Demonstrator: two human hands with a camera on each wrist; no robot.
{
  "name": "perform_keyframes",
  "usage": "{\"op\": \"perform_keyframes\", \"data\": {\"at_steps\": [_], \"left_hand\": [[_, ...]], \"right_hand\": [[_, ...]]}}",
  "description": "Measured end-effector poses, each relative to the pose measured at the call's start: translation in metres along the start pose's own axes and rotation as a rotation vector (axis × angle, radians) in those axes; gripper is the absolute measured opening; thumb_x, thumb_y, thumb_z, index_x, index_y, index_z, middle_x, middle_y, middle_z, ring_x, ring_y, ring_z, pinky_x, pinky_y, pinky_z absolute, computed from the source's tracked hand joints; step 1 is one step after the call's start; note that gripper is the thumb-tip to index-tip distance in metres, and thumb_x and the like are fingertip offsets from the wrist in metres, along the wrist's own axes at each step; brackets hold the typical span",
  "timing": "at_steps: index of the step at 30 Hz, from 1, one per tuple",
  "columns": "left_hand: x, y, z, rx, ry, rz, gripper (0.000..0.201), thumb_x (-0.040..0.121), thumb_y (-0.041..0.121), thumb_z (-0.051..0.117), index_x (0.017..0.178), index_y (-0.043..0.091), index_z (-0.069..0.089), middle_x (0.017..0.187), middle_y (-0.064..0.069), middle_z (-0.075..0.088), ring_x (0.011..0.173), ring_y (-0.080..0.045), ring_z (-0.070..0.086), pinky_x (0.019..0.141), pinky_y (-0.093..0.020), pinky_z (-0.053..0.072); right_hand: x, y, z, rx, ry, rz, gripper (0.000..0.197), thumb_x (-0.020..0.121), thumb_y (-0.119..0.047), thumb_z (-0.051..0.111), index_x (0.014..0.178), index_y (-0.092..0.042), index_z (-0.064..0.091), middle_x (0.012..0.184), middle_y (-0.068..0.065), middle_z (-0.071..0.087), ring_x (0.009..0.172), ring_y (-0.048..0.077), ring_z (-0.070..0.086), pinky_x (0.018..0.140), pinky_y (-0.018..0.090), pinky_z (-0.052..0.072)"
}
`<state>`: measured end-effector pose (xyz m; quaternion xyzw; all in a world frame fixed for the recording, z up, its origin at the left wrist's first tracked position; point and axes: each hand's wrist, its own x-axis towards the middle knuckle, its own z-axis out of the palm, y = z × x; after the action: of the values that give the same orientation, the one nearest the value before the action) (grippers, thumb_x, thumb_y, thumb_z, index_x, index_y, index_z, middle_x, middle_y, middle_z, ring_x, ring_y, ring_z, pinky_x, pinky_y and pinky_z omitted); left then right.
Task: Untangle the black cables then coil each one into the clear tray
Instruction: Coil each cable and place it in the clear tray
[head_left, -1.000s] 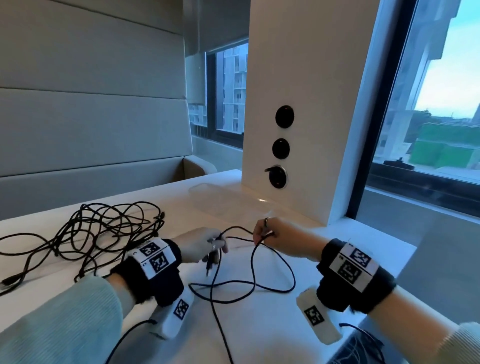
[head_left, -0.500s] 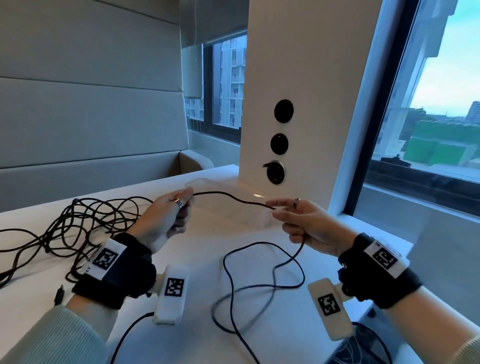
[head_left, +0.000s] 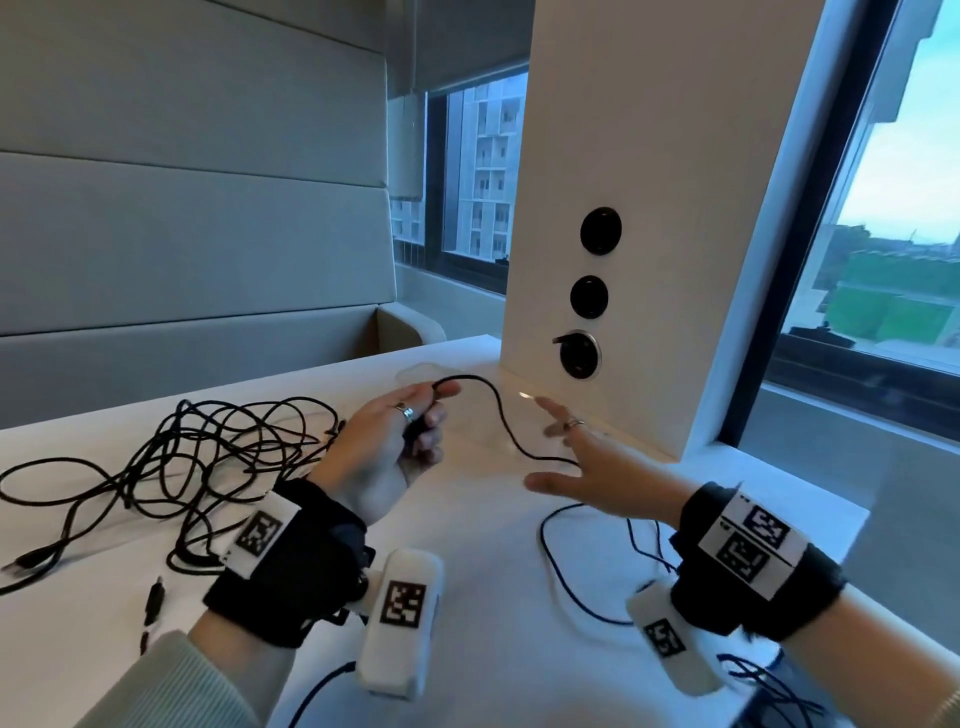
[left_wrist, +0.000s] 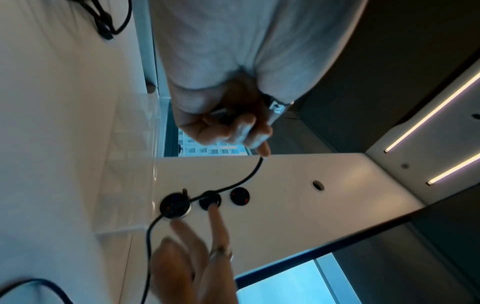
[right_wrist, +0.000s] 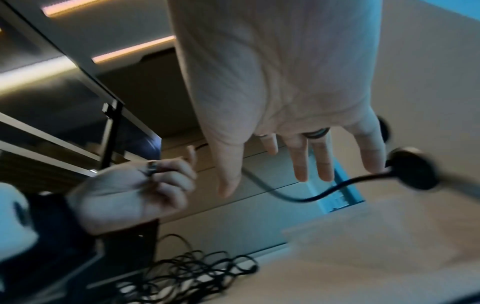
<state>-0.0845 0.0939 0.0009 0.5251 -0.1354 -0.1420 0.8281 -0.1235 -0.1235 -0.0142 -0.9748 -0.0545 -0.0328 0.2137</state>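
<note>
My left hand (head_left: 431, 410) grips one black cable (head_left: 501, 421) near its end, fingers curled round it, raised above the white table. From that hand the cable sags to the right and passes under my right hand (head_left: 550, 452), which is open with fingers spread and holds nothing. The rest of it loops on the table (head_left: 561, 577). The left wrist view shows the left fingers (left_wrist: 233, 127) closed on the cable (left_wrist: 249, 174). A tangled pile of black cables (head_left: 208, 457) lies at the left. The clear tray (head_left: 415, 370) sits just behind both hands.
A white pillar (head_left: 649, 156) with three round black sockets (head_left: 589, 296) stands right behind the tray. Windows lie to the right and behind it. The table's right edge (head_left: 852, 525) is close to my right wrist. Loose plugs (head_left: 153, 603) lie at the near left.
My right hand has let go of the cable and spread its fingers. The cable now sags between the hands, and my left hand still grips its end.
</note>
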Motion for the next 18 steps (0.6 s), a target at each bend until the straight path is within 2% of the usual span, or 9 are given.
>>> {"op": "perform_keyframes", "data": {"at_steps": [2,3,5,6,8,11,13,15,18], "left_hand": [[-0.004,-0.005,0.007,0.033,-0.075,-0.015,0.027,0.098,0.012,0.036,0.097,0.008,0.063,0.058,0.005,0.049,0.044,-0.006,0.037,0.051,-0.019,0.031],[-0.005,-0.007,0.009,0.042,-0.106,-0.026,0.027,0.097,0.011,0.036,0.098,0.008,0.063,0.06,0.004,0.052,0.045,-0.006,0.04,0.053,-0.02,0.033],[-0.009,-0.009,0.013,0.043,-0.151,-0.05,0.024,0.096,0.007,0.037,0.095,0.007,0.061,0.065,0.001,0.058,0.048,-0.008,0.049,0.053,-0.021,0.041],[-0.012,-0.01,0.015,0.042,-0.171,-0.053,0.023,0.096,0.004,0.037,0.092,0.006,0.059,0.068,-0.002,0.062,0.051,-0.01,0.055,0.053,-0.022,0.047],[-0.018,-0.01,0.019,0.048,-0.237,-0.037,0.018,0.093,0.0,0.04,0.089,0.004,0.056,0.079,-0.008,0.07,0.057,-0.015,0.062,0.056,-0.025,0.053],[-0.027,-0.009,0.028,-0.001,-0.365,-0.018,0.022,0.082,0.007,0.049,0.1,0.002,0.061,0.102,-0.011,0.072,0.054,-0.014,0.061,0.053,-0.022,0.052],[-0.028,-0.01,0.034,-0.068,-0.362,-0.002,0.03,0.083,0.012,0.048,0.109,0.001,0.059,0.106,-0.012,0.071,0.049,-0.012,0.058,0.057,-0.022,0.053],[-0.027,-0.011,0.037,-0.068,-0.299,0.074,0.027,0.09,0.01,0.042,0.11,0.003,0.059,0.105,-0.01,0.071,0.05,-0.013,0.059,0.059,-0.023,0.054],[-0.02,-0.01,0.03,0.062,-0.207,0.216,0.027,0.096,0.005,0.036,0.106,0.008,0.061,0.108,-0.007,0.07,0.086,-0.019,0.07,0.078,-0.025,0.057]], "right_hand": [[0.002,-0.021,0.007,0.087,-0.01,-0.086,0.078,0.09,-0.039,0.056,0.148,-0.025,0.006,0.142,0.002,0.04,0.13,0.019,0.04,0.106,0.031,0.03],[0.004,-0.027,0.009,0.114,0.018,-0.112,0.064,0.093,-0.034,0.052,0.146,-0.023,0.017,0.136,0.001,0.047,0.125,0.018,0.045,0.102,0.028,0.033],[0.008,-0.035,0.007,0.209,0.156,-0.143,0.025,0.099,-0.024,0.042,0.122,-0.019,0.048,0.109,0.002,0.062,0.1,0.012,0.059,0.085,0.024,0.042],[0.009,-0.037,0.006,0.283,0.22,-0.153,0.018,0.1,-0.02,0.038,0.105,-0.017,0.055,0.09,0.001,0.064,0.082,0.008,0.061,0.074,0.022,0.044],[0.008,-0.04,0.006,0.404,0.27,-0.15,0.025,0.1,-0.016,0.034,0.085,-0.02,0.054,0.064,-0.001,0.052,0.054,0.008,0.051,0.059,0.021,0.044],[0.002,-0.044,0.021,0.444,0.219,-0.174,0.027,0.093,-0.014,0.041,0.07,-0.028,0.045,0.06,-0.004,0.04,0.055,0.012,0.038,0.053,0.023,0.035],[-0.007,-0.051,0.031,0.345,0.09,-0.172,0.025,0.089,-0.019,0.041,0.066,-0.028,0.038,0.062,-0.006,0.04,0.057,0.01,0.037,0.054,0.022,0.03],[-0.018,-0.054,0.031,0.192,0.056,-0.216,0.032,0.098,-0.021,0.039,0.067,-0.028,0.038,0.062,-0.013,0.04,0.054,0.001,0.042,0.051,0.014,0.031],[-0.033,-0.056,0.025,0.124,0.028,-0.296,0.025,0.101,-0.028,0.033,0.088,-0.023,0.054,0.062,-0.014,0.04,0.057,-0.005,0.046,0.056,0.011,0.035]]}}
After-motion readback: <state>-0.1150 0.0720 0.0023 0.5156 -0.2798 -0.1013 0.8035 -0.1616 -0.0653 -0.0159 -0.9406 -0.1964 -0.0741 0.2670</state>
